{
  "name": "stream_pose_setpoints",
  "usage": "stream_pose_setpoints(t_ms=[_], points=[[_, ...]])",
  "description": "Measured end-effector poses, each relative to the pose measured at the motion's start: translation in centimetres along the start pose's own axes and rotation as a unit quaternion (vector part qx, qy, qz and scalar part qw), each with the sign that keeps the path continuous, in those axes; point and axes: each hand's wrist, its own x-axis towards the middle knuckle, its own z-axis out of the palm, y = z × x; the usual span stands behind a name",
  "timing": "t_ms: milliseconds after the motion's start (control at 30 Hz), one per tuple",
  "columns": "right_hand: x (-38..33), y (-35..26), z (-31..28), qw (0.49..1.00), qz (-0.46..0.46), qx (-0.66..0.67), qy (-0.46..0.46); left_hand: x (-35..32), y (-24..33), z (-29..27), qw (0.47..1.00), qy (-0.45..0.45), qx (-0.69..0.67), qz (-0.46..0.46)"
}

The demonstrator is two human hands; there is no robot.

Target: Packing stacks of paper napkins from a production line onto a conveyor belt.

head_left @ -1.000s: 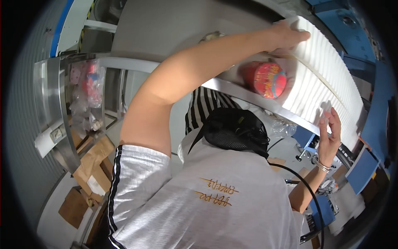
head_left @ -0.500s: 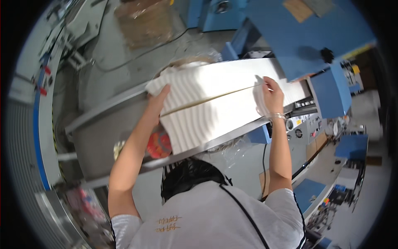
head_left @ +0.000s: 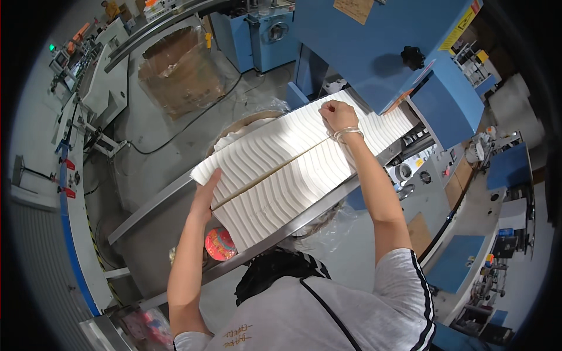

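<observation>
Two long rows of thin white sheets with wavy ridges lie side by side on a metal-sided table, the far row (head_left: pixel 263 149) and the near row (head_left: pixel 281 190), with a narrow gap between them. My left hand (head_left: pixel 206 196) grips the left end of the far row, its thumb along the end and its other fingers mostly hidden. Over the far row, towards its right part, my right hand (head_left: pixel 339 117) is closed with the fingers curled in; whether it pinches anything is hidden. A round pink-red disc (head_left: pixel 220 243) lies beside the near row's left end.
Metal rails (head_left: pixel 293 219) edge the table. A blue machine (head_left: pixel 363 52) stands over the rows' right end, with a black knob (head_left: pixel 413 58) on it. Beyond the table sits a plastic-lined cardboard box (head_left: pixel 181 73). A cable (head_left: pixel 193 112) crosses the floor.
My right hand has moved left and away from me along the far row, its fingers now curled. My left hand stays at the row's end. The whole view has shifted and the ridges look sharper.
</observation>
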Motion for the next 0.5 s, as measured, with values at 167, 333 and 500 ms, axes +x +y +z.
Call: stream_pose_setpoints(t_ms=[167,333,500], points=[[1.1,0.9,0.8,0.998,-0.005,0.041,0.037,0.2,0.0,-0.4,1.000,-0.003,0.002,0.003],[2.2,2.0,1.0,0.999,0.023,0.035,0.014,0.0,-0.2,-0.4,1.000,0.007,0.000,0.005],[2.5,2.1,0.7,0.999,0.030,0.032,0.005,-0.3,0.3,0.0,1.000,0.005,-0.003,0.001]])
